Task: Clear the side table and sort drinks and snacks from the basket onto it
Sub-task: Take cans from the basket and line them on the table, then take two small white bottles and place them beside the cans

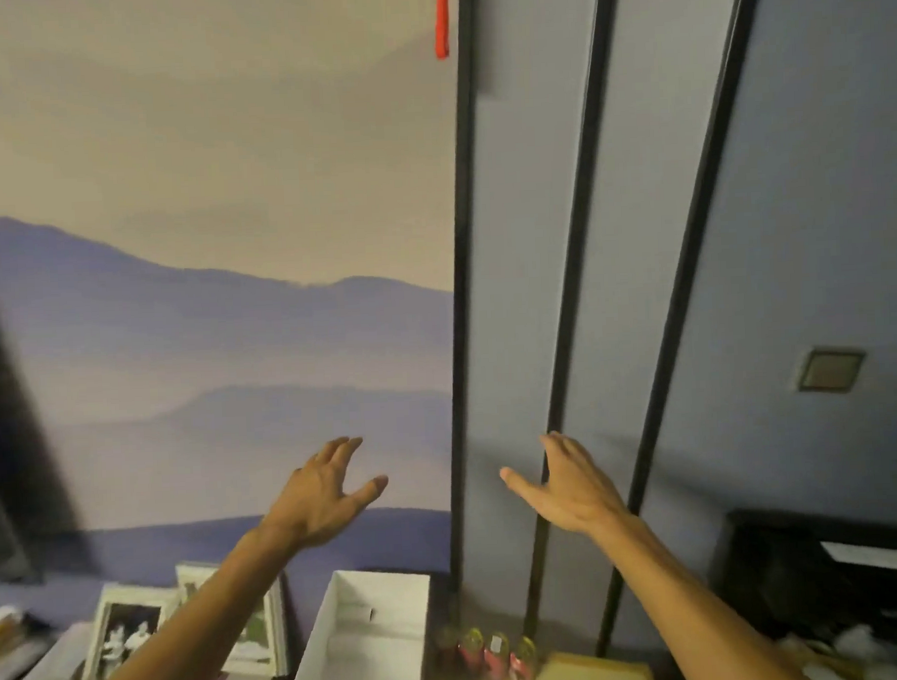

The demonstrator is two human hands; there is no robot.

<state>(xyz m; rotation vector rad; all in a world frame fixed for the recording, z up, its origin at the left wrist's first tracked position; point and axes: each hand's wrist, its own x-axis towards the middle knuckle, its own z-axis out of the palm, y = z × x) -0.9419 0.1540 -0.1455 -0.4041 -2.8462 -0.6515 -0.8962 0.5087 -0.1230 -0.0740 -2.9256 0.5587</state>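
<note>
Before wall [196,145] | left hand [324,491], right hand [571,488] spread, empty | white box [342,653] lengthwise toward wall | bottles [496,659] upright

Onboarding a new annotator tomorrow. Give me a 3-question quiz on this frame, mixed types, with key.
1. True or false: the left hand and the right hand both hold nothing.
2. The small bottles stand: A) inside the white box; B) to the right of the white box; C) on the photo frames.
3. Fill in: the strip hanging at the top of the wall is ____ in colour.
Key: 1 true; 2 B; 3 red.
</note>
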